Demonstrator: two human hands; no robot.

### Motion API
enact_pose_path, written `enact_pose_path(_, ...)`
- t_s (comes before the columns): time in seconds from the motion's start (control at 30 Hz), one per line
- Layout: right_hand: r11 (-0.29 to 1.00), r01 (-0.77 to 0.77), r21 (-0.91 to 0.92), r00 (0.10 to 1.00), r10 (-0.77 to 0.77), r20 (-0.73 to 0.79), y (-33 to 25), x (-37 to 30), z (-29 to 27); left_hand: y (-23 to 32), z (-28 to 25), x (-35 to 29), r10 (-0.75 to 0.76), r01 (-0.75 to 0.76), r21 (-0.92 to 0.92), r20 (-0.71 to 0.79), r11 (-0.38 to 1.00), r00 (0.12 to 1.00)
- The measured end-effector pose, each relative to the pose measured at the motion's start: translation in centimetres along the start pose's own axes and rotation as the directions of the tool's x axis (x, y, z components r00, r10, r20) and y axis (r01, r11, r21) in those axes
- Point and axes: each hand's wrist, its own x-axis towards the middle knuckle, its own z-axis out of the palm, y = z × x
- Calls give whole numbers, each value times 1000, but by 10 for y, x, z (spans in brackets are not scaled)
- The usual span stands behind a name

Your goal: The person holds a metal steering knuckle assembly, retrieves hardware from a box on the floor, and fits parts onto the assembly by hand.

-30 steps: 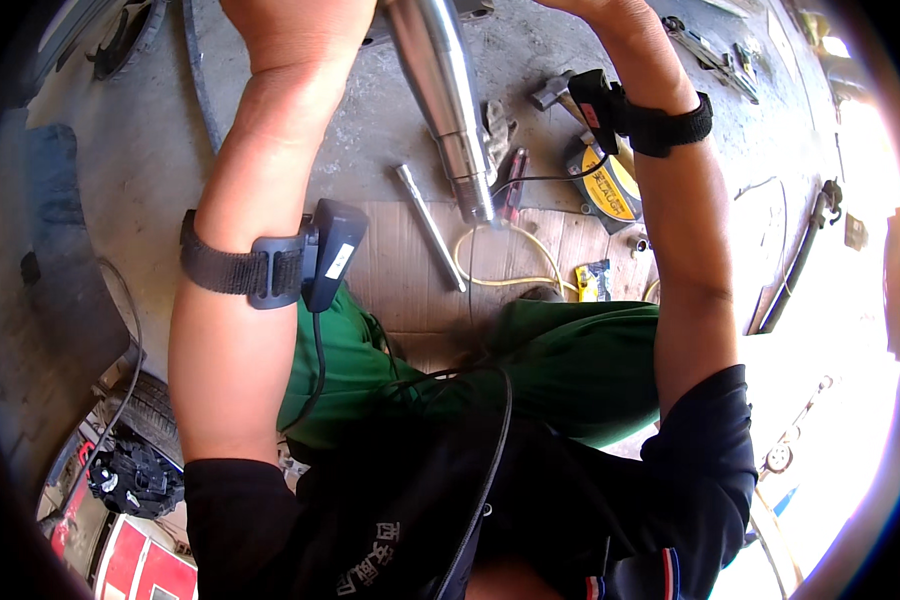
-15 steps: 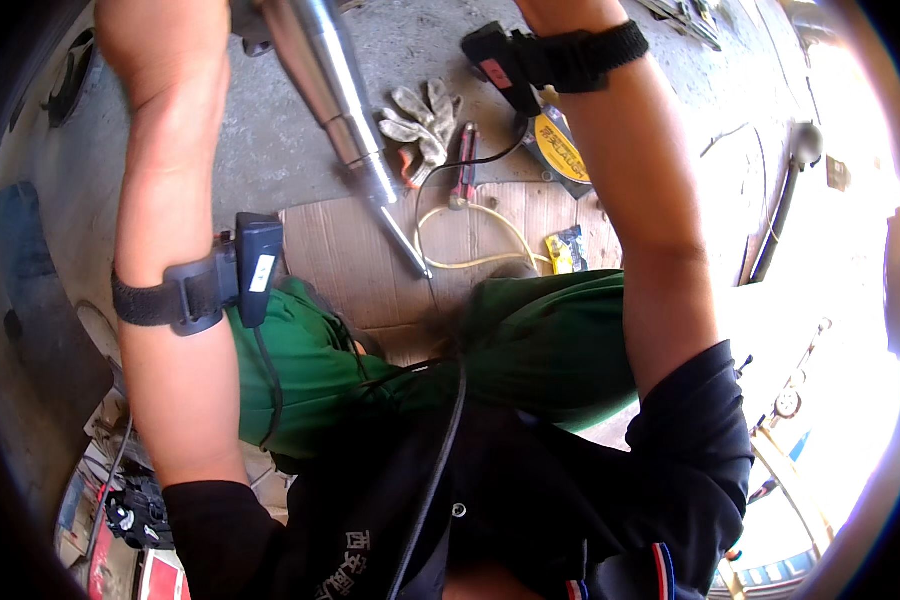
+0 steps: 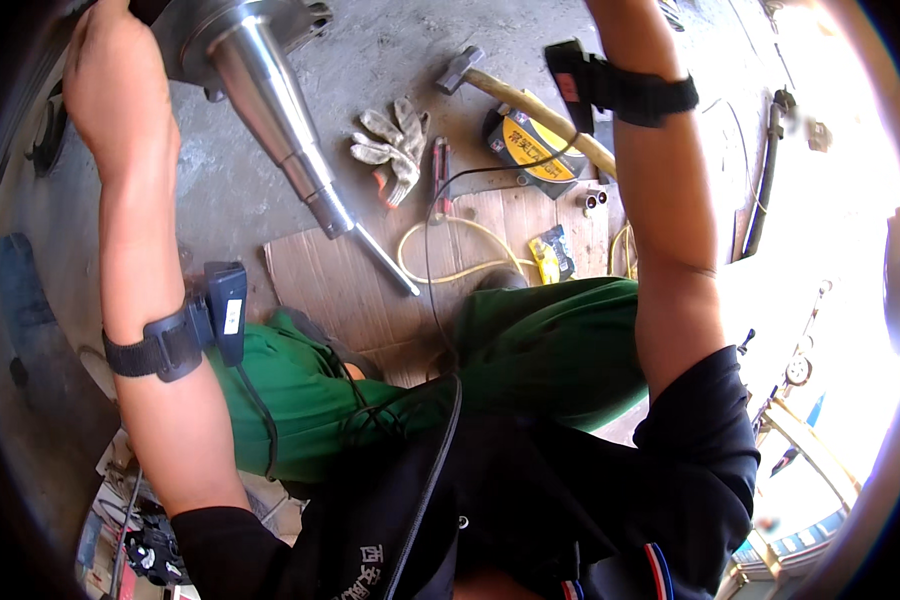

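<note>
My left hand (image 3: 122, 95) reaches up to the top left, beside a dark round hub (image 3: 178, 45). Its fingertips run off the upper edge, so its grip is hidden. From the hub a shiny stepped metal axle shaft (image 3: 270, 100) slants down toward me, with a thin rod (image 3: 385, 260) sticking out of its end. My right forearm (image 3: 660, 190) stretches up past the top edge, and the hand is out of view. Left of that forearm lies a sledgehammer (image 3: 515, 95) with a wooden handle, its head on the concrete floor.
A grey work glove (image 3: 392, 150), a red-and-black tool (image 3: 440, 178) and a yellow-and-black round container (image 3: 540, 150) lie ahead. Flattened cardboard (image 3: 320, 285) bears a yellow hose loop (image 3: 470, 222), a small yellow packet (image 3: 552, 252) and two short metal sockets (image 3: 592, 199). A thin black cable crosses the middle.
My right forearm has shifted right, uncovering the hammer and the sockets. More of my left hand and of the hub shows now. The shaft sits further left and lower in view.
</note>
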Motion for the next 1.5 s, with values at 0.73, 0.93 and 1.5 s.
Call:
enact_pose_path(0.73, 992, -43, -117, 940, 1, -342, 9, 24, -30, 40, 8, -13, -425, 423, -119, 10, 898, 905)
enact_pose_path(0.93, 998, 65, -21, 962, -68, -263, 19, -5, -37, 42, -1, -9, -420, 460, -261, 197, 848, 886)
enact_pose_path(1.5, -132, -802, 583, 526, 307, 793, -92, -117, 117, 51, -38, -97, -720, 872, 28, 578, 489, 385)
